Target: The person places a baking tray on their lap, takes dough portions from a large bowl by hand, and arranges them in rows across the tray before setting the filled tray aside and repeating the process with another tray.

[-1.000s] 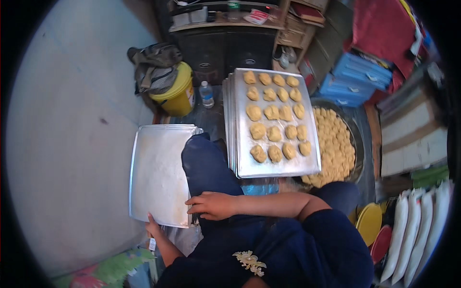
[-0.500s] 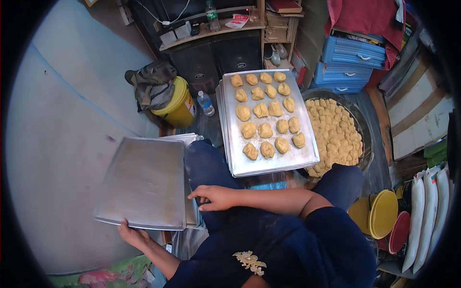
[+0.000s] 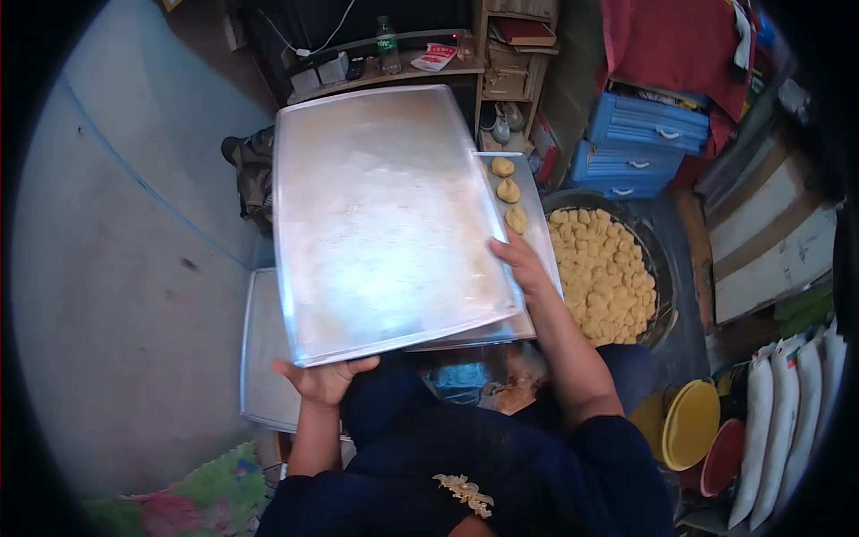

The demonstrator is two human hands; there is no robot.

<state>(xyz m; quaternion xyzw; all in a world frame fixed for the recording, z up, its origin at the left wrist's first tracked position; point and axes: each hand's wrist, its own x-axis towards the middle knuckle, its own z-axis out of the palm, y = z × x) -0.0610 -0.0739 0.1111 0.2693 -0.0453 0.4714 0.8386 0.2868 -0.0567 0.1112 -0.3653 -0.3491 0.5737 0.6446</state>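
Observation:
Both my hands hold a bare metal baking tray (image 3: 385,206), raised and tilted in front of me. My left hand (image 3: 324,380) grips its near left corner from below, with the thumb and fingertips at the rim. On the right edge, my right hand (image 3: 521,264) has its thumb over the rim and its other fingers hidden underneath. Behind and partly under it lies another baking tray (image 3: 535,210) with dough balls (image 3: 507,191); most of these are covered from sight. At the left, a stack of trays (image 3: 268,385) shows beneath the lifted one.
A wide dark basin (image 3: 660,295) full of dough pieces (image 3: 599,268) stands at the right. Beyond are blue drawers (image 3: 640,130) and a shelf (image 3: 514,80). Yellow (image 3: 691,425) and red (image 3: 721,458) lids and white packs (image 3: 756,438) are at the near right. A wall (image 3: 134,295) bounds the left.
The bare tray has come off the left stack and moved up and right, over the tray of dough balls. My right hand, free before, now grips its right edge.

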